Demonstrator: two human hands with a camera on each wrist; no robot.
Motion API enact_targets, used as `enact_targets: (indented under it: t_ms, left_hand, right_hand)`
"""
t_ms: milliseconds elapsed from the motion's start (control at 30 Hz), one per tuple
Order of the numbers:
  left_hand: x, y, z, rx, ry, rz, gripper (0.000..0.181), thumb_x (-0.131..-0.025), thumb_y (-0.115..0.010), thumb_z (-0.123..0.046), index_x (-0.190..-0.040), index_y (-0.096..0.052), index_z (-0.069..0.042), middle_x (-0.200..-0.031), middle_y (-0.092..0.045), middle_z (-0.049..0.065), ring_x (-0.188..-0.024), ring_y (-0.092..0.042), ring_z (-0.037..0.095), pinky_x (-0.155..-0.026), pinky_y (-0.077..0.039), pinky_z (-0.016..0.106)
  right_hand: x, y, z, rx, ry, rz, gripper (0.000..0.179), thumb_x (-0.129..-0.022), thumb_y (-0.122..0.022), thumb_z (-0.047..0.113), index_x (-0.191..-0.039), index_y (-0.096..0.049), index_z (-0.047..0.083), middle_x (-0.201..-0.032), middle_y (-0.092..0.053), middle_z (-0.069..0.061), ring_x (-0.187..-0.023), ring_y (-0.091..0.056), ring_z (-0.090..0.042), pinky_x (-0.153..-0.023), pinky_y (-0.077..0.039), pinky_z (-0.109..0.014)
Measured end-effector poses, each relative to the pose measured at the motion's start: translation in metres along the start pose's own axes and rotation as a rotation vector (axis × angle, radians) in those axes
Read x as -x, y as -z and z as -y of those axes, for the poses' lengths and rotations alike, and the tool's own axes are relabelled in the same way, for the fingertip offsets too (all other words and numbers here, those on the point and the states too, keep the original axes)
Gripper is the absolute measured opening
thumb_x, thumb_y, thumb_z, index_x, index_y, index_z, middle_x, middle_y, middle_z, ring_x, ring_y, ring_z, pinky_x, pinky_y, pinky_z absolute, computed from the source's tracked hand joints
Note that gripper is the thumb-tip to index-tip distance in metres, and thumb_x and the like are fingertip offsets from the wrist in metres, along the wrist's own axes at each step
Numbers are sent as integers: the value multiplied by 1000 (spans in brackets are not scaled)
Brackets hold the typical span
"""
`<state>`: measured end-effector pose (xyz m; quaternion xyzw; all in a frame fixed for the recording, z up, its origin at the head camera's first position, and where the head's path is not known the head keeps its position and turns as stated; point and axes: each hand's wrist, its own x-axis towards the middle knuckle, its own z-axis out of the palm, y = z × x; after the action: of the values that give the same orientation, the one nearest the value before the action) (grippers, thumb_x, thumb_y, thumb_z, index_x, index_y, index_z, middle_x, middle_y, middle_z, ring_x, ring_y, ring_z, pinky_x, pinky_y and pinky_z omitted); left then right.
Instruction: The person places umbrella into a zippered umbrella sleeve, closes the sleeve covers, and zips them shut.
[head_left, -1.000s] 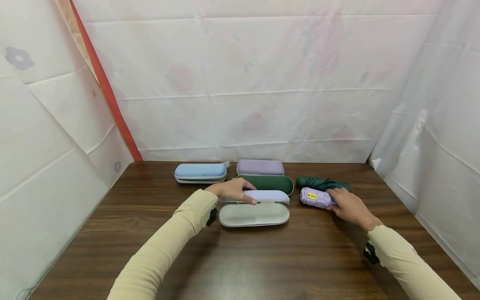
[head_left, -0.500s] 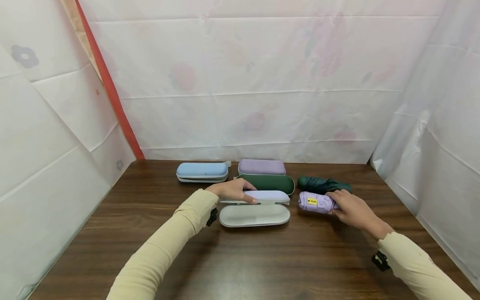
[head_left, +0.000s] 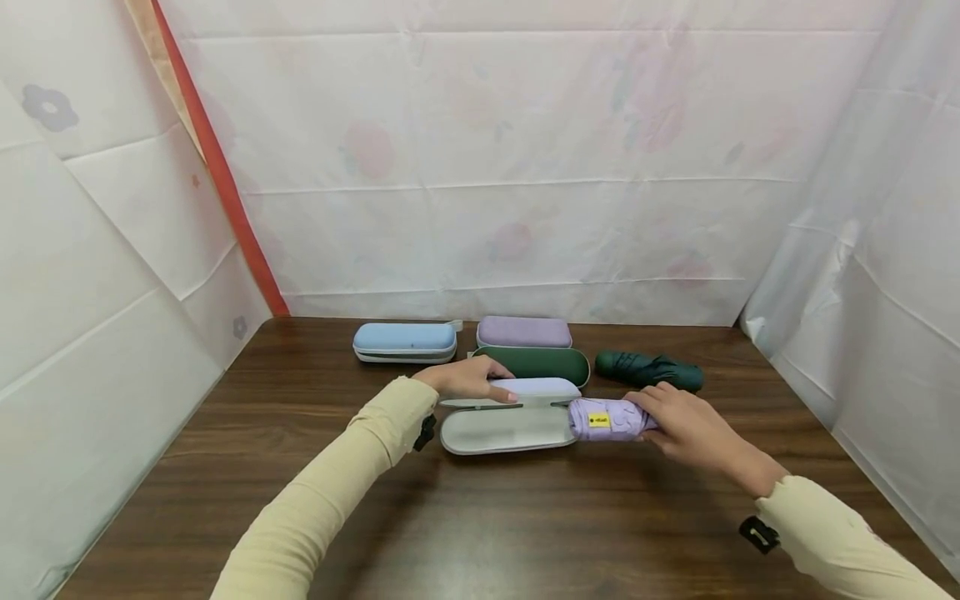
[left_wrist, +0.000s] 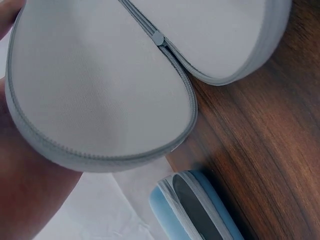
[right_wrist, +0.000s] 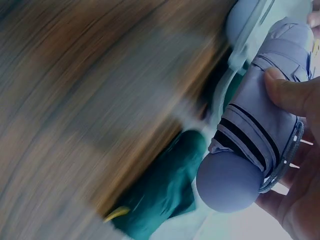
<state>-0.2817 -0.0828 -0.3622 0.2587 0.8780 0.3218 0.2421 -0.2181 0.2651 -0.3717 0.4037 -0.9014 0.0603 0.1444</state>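
In the head view, my left hand (head_left: 468,381) holds the raised lid (head_left: 543,387) of an open zippered case with a pale inside (head_left: 502,432). The left wrist view shows that case's pale lining (left_wrist: 100,85) and grey zip, with the hand at its left edge. My right hand (head_left: 693,425) grips a folded lavender umbrella (head_left: 609,419) with a yellow label. The umbrella's far end is at the right end of the case's lower half. In the right wrist view, my thumb (right_wrist: 287,92) presses along the umbrella, near its rounded handle (right_wrist: 229,181).
Behind the open case lie a dark green case (head_left: 551,367) and a purple case (head_left: 523,332). A light blue case (head_left: 405,337) stands to the left, its zip partly parted. A folded dark green umbrella (head_left: 648,370) lies at the right on the wooden table (head_left: 525,533).
My right hand has lifted the lavender umbrella from beside the green one and carried it left to the open case. The left hand has stayed on the lid.
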Motion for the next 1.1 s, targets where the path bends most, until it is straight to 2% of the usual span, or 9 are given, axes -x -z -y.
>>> enact_targets:
  t_ms: [300, 467, 700, 833, 1100]
  left_hand:
    - [0, -3, 0, 3, -7, -4, 54, -93, -61, -34, -136, -51, -3, -133, -53, 8, -122, -49, 20, -97, -41, 36]
    - [0, -7, -2, -8, -19, -4, 54, -93, -61, -34, -135, -52, -2, -129, -57, 8, -117, -53, 17, -95, -42, 35]
    - [-2, -10, -6, -3, -37, 10, 51, -94, -59, -33, -134, -52, -1, -125, -58, 7, -109, -55, 15, -93, -43, 33]
    - [-4, -11, -8, -14, -50, 3, 51, -95, -59, -34, -134, -52, -2, -125, -58, 7, -108, -55, 14, -92, -43, 32]
    - [-4, -12, -8, -17, -82, -12, 50, -94, -59, -33, -133, -54, -1, -122, -60, 7, -103, -57, 12, -88, -45, 31]
  right_hand:
    - [-28, -13, 40, 21, 12, 8, 53, -76, -81, 18, -122, -60, 2, -109, -63, -8, -98, -57, -22, -80, -48, -41]
    - [-43, -22, 64, 62, 9, 7, 56, -75, -82, 19, -124, -59, 3, -113, -62, -9, -100, -56, -23, -82, -48, -40]
    - [-58, -40, 92, 112, 48, -53, 54, -74, -83, 15, -121, -60, 2, -111, -63, -10, -103, -55, -25, -86, -47, -41]
    - [-63, -49, 100, 130, 13, -73, 51, -77, -80, 13, -122, -60, 1, -112, -62, -11, -103, -55, -26, -87, -48, -41]
    - [-70, -62, 101, 126, -48, -13, 46, -80, -77, 14, -121, -60, 1, -111, -61, -11, -101, -55, -26, -83, -49, -41]
